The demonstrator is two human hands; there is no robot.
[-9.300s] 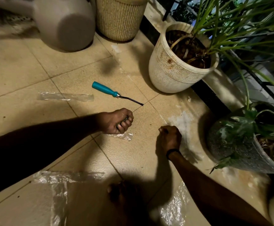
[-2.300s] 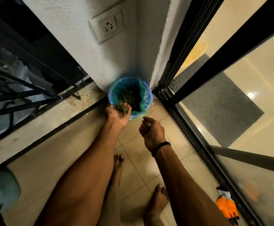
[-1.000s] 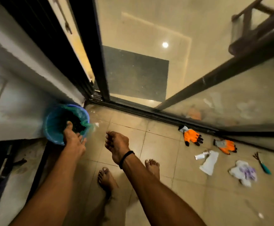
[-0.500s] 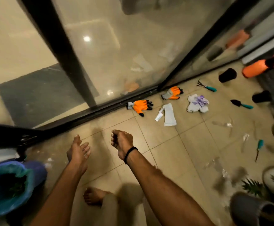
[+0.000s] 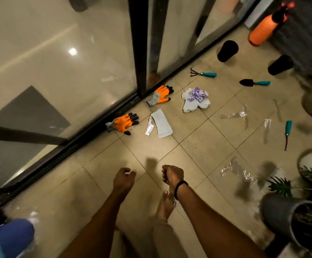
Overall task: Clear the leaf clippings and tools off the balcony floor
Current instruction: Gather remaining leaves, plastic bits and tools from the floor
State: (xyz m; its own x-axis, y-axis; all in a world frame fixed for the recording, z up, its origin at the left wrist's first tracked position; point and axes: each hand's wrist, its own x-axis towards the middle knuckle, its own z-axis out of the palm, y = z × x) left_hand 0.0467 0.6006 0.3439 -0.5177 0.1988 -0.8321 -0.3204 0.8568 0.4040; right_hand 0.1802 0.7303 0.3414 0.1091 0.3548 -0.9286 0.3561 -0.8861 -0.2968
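Observation:
I stand on the tiled balcony floor looking down at both arms. My left hand (image 5: 124,178) hangs loose with fingers drooping and holds nothing. My right hand (image 5: 171,175), a black band on its wrist, is curled in a loose fist with nothing visible in it. Ahead on the tiles lie a teal-handled hand rake (image 5: 203,73), a teal-handled trowel (image 5: 254,82) and a teal-handled weeder (image 5: 287,131). Two orange gloves (image 5: 122,124) (image 5: 160,94) lie by the door track. The blue bin (image 5: 8,239) is at the lower left edge.
White paper wrappers (image 5: 161,123), a white and purple cloth (image 5: 195,97) and clear plastic strips (image 5: 233,115) (image 5: 235,170) litter the floor. Two black pots (image 5: 226,51) (image 5: 279,65) and an orange sprayer (image 5: 264,28) stand far right. Plant pots (image 5: 285,215) line the right edge; a glass sliding door (image 5: 58,71) runs left.
My view has swung right, away from the blue bin where my left hand dropped the clippings, toward the tools. Both hands have drawn back low in front of me.

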